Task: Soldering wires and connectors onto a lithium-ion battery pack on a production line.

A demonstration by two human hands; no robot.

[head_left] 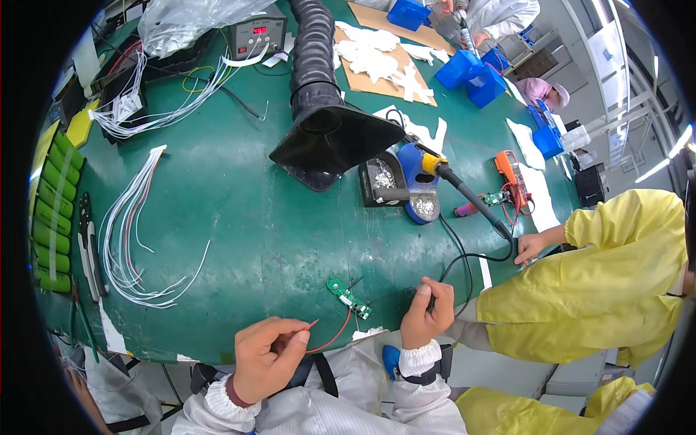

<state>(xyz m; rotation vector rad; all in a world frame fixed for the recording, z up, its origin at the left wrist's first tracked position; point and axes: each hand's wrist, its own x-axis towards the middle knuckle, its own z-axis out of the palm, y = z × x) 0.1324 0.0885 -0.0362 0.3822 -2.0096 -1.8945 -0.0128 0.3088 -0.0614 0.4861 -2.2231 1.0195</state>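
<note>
Left hand (267,359) pinches the free end of a thin red wire (330,339) running to the small green circuit board (349,298) on the green mat (239,217), right hand (426,313) fisted on a black cable (464,261); looks early, most loose white wires (130,239) untouched.

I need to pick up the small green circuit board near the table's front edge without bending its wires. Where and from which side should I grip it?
Pinch the green circuit board across its long bare edges at mid-length, coming from above. It lies flat and slanted, and the red wire leaves its near end, so probably avoid that end.
</note>
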